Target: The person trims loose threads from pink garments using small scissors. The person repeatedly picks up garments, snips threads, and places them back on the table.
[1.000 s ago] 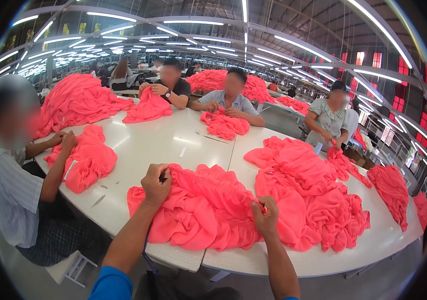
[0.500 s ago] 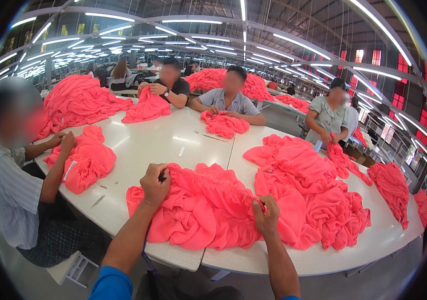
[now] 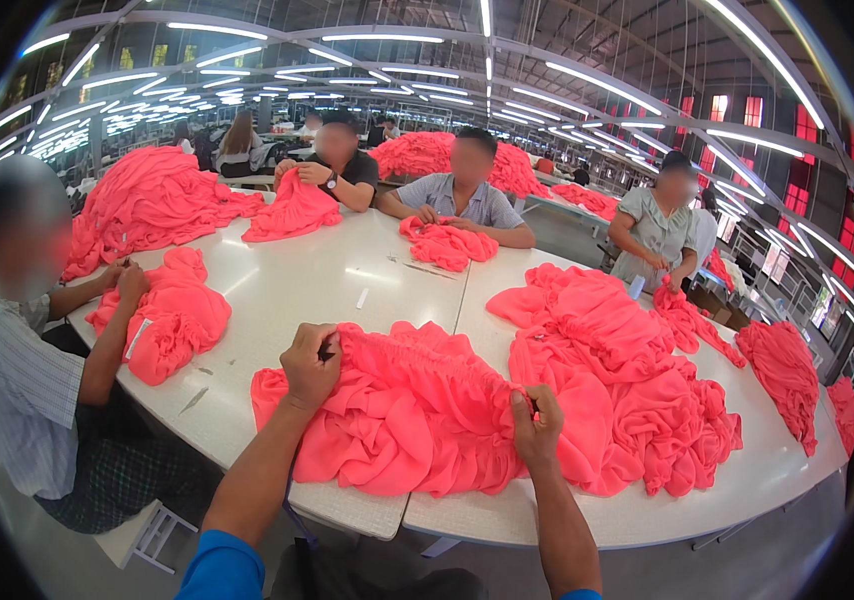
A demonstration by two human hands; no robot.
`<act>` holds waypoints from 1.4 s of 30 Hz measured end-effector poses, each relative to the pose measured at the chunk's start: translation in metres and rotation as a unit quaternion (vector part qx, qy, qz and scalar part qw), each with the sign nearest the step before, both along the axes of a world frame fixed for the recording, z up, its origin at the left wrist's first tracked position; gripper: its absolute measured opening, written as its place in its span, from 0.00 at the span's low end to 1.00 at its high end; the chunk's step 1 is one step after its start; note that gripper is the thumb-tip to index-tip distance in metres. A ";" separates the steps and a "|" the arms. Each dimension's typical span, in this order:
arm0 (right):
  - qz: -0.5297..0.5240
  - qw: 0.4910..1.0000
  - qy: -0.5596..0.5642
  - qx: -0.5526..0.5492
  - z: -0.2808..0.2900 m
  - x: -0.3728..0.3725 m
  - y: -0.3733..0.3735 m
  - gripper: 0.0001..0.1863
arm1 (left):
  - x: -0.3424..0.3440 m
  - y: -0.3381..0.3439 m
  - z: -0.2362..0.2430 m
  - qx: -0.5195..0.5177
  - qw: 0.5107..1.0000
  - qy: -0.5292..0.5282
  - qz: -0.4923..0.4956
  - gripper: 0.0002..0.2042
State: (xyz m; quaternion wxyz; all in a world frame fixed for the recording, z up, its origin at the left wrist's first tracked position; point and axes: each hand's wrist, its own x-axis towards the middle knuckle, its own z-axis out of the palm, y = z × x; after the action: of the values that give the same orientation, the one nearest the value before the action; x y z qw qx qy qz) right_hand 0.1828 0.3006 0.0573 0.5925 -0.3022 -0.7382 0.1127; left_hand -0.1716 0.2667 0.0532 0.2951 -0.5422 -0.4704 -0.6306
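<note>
A coral-pink garment (image 3: 397,430) of thin cloth lies bunched on the white table (image 3: 352,508) before me. Its gathered, elastic-looking edge stretches between my two hands. My left hand (image 3: 311,368) is closed on one end of that edge, fingers curled over the cloth. At the other end my right hand (image 3: 538,425) pinches the edge with thumb and fingers. The rest of the garment drapes in folds below the edge and rests on the tabletop. What the fingertips do inside the cloth is hidden.
A heap of pink garments (image 3: 627,390) lies just right of my right hand. Co-workers sit or stand round the table, each handling pink cloth, one person (image 3: 27,370) close at my left. A larger pile (image 3: 152,205) stands at the far left. A white slip (image 3: 362,298) lies beyond my hands.
My right hand has shifted very slightly to the right, still gripping the gathered edge. My left hand keeps its hold almost in place. The standing co-worker's hands have moved a little apart.
</note>
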 end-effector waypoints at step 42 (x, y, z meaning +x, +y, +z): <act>0.282 0.850 0.306 -0.322 0.003 0.002 0.011 0.17 | 0.027 -0.009 0.004 -0.070 0.992 0.011 -0.104 0.07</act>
State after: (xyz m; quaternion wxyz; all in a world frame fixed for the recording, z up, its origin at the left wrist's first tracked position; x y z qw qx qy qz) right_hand 0.1852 0.3120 0.0605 0.6006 -0.2053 -0.4949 0.5935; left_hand -0.1441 0.2580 0.0574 0.1946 -0.6146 -0.4514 -0.6170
